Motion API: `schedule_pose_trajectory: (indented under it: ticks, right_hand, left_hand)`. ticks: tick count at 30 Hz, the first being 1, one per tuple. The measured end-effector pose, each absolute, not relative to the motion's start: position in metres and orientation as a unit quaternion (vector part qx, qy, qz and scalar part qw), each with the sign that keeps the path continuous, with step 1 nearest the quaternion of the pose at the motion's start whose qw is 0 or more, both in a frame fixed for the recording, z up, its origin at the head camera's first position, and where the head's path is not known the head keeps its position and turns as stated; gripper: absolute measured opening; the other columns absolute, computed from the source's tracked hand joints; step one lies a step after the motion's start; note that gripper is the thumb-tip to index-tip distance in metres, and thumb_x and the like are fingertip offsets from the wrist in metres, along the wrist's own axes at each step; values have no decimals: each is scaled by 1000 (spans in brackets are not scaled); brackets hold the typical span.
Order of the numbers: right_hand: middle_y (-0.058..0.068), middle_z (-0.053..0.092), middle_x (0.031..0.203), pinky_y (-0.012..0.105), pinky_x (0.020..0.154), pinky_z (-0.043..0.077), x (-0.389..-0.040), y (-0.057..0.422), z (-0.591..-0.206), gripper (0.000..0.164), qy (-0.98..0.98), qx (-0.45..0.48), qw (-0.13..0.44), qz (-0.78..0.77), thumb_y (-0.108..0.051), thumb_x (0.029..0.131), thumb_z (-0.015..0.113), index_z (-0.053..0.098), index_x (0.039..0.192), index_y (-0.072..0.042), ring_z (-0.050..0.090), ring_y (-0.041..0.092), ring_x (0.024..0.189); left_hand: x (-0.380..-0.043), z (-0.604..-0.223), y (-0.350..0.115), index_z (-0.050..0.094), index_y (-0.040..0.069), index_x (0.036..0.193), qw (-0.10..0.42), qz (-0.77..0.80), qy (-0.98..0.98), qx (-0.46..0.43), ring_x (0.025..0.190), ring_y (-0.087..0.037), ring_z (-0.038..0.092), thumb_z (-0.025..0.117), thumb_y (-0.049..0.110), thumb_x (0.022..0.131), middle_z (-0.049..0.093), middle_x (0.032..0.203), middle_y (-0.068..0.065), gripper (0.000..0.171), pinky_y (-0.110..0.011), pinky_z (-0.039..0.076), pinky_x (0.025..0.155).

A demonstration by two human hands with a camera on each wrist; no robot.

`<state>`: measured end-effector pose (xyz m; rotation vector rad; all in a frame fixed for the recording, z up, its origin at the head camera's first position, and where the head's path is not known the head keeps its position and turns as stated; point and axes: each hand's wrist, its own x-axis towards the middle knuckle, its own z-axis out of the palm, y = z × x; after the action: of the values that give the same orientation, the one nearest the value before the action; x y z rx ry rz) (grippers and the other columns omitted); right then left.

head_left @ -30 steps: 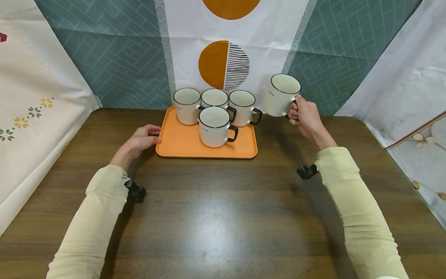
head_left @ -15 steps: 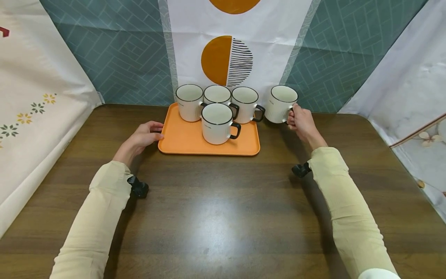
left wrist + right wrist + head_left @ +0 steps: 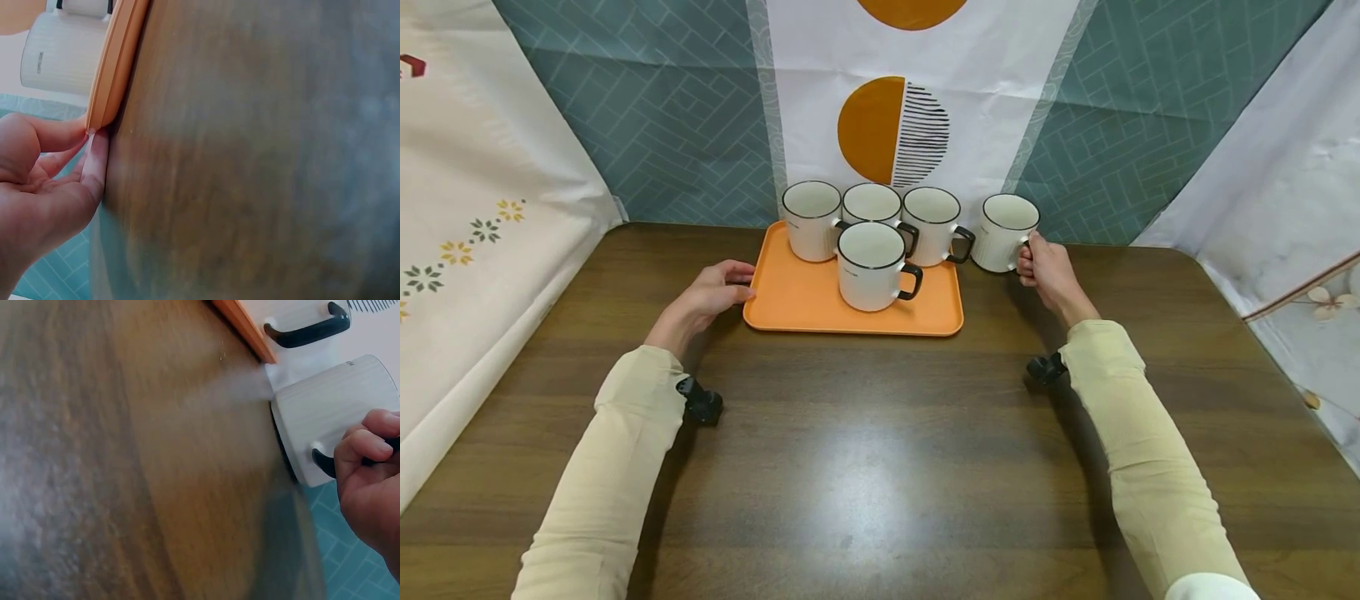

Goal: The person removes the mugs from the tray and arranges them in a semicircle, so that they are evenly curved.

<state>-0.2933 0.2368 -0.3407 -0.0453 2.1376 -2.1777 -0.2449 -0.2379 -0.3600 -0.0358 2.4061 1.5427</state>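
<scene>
Just right of centre toward the top of the head view, a white mug (image 3: 998,240) with a black rim stands upright at the far edge of the brown table (image 3: 865,417), beside the tray (image 3: 793,310). The right hand (image 3: 1047,271) holds it: the fingers are curled round the black handle (image 3: 324,462), so the mug's body lies to the left of the knuckles. I cannot tell whether its base touches the wood. Left of the held mug, on the orange tray at upper centre, sit four matching mugs, all upright: a back-left mug (image 3: 810,237), a back-middle mug (image 3: 871,202) and a back-right mug (image 3: 929,240) in a row, with a front mug (image 3: 865,285) before them. The back-right mug's handle points toward the held mug; the right wrist view shows a gap between the two. At left of centre in the head view, the left hand (image 3: 703,296) pinches the tray's left edge between thumb and fingers, and the tray lies right of their tips. Pale yellow sleeves (image 3: 598,475) run to the bottom corners.
</scene>
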Motion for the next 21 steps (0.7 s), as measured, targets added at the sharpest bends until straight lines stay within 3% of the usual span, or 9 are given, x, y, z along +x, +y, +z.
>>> schedule_pose_trajectory:
  ticks: [8, 13, 17, 21]
  right_hand:
    - [-5, 49, 62, 23, 51, 37, -300, 243, -339, 44, 792, 6, 27, -610, -32, 105, 32, 48, 71, -9, 46, 7, 57]
    - [-3, 60, 74, 32, 66, 44, -297, 239, -332, 47, 853, 40, -15, -520, -37, 103, 35, 59, 84, -1, 53, 10, 72]
    - [4, 51, 94, 35, 75, 42, -291, 241, -330, 50, 863, 78, -23, -498, -45, 102, 37, 54, 93, 1, 44, 14, 82]
    - [7, 43, 95, 32, 71, 38, -287, 244, -327, 48, 869, 76, -43, -488, -47, 101, 37, 48, 97, -1, 41, 15, 78]
  left_hand:
    - [-247, -357, -243, 21, -9, 146, 162, 537, 828, -2, 123, -35, 36, 48, -2, 97, 29, 143, -29, 56, -43, 34, 106]
    - [-249, -357, -247, 18, -8, 146, 170, 539, 825, -4, 125, -35, 34, 48, -2, 97, 26, 145, -28, 58, -43, 33, 107]
    - [-249, -358, -244, 18, -8, 147, 176, 543, 821, -4, 125, -35, 34, 48, -2, 96, 26, 145, -28, 59, -45, 32, 108]
    - [-249, -359, -241, 18, -9, 146, 173, 547, 819, -3, 125, -35, 34, 47, -3, 96, 26, 144, -29, 58, -45, 31, 108]
